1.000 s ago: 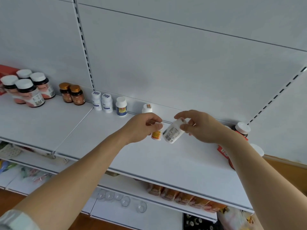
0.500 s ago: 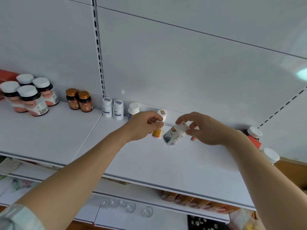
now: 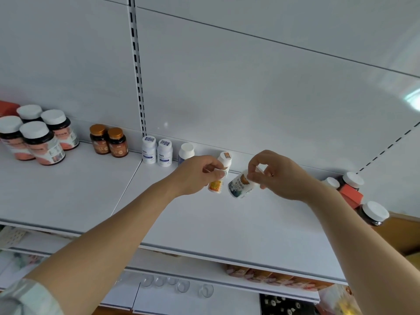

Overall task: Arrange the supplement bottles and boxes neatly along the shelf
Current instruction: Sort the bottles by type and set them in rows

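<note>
Right hand [image 3: 276, 176] has turned its white bottle [image 3: 241, 186] label-forward, pinching the cap. Left hand [image 3: 196, 175] still grips orange-label bottle [image 3: 216, 185] near shelf [image 3: 68, 194] back edge. Contents unseen.

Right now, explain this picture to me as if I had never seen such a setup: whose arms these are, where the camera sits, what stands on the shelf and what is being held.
There is no machine here. A person wears a wide-angle camera on the head, so you look forward and down along their own two bare arms.

The left hand grips a small bottle with an orange label. The right hand pinches a white bottle with a dark label by its top, and it hangs tilted. Both are held above the white shelf.

Along the back stand four dark jars with white caps, two amber bottles with gold caps, two white bottles, a white-capped bottle and another white bottle behind the left hand. At the far right are a red box and more white-capped jars. Lower shelves hold other goods, too blurred to name.
</note>
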A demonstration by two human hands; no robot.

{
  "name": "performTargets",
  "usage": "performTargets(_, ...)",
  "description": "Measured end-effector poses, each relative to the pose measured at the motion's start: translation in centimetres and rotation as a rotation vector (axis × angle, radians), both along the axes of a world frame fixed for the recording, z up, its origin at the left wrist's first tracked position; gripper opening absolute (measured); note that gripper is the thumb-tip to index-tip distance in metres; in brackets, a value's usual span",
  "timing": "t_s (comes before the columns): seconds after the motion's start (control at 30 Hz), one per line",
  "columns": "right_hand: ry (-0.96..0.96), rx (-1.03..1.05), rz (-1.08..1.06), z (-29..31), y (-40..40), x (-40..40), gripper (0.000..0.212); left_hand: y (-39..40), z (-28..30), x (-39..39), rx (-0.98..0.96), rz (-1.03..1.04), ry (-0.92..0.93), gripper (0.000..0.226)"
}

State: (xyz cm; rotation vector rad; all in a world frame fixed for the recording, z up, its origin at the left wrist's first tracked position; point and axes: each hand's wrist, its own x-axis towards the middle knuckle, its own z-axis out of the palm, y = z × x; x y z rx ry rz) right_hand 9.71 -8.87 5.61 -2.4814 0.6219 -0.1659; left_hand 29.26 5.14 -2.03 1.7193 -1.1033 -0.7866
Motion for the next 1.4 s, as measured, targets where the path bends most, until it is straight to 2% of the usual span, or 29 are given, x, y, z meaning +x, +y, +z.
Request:
performTargets(0.37,0.019,-0.057,0.002,-0.6,-4.4,-0.1,0.022,-3.1,0.2,-0.6,0.027,0.032,-0.005,0.022)
performTargets(0.5,0.044,-0.133,0.016,-1.5,-6.8,1.2,0.029,-4.0,0.5,-0.6,0.011,0.079,-0.023,0.014)
performTargets(0.67,0.077,-0.311,0.001,-3.8,-8.1,4.5,0.046,-4.0,0.6,0.0,0.004,0.173,-0.121,0.015)
performTargets(0.9,0.203,-0.528,0.015,-7.5,-8.5,6.9,0.030,-3.7,-0.5,1.1,0.005,0.237,-0.165,0.016)
performTargets(1.07,0.148,-0.554,-0.013,-9.8,-8.3,7.0,0.025,-4.3,-1.0,1.8,0.019,0.222,-0.199,0.017)
performTargets(1.27,-0.077,-0.572,-0.006,-12.5,-8.1,6.3,0.025,-4.6,-1.8,2.1,-0.010,0.181,-0.226,0.018)
performTargets(1.4,-0.161,-0.535,-0.024,-13.3,-8.1,6.2,0.030,-4.6,-2.0,2.3,-0.005,0.171,-0.236,0.018)
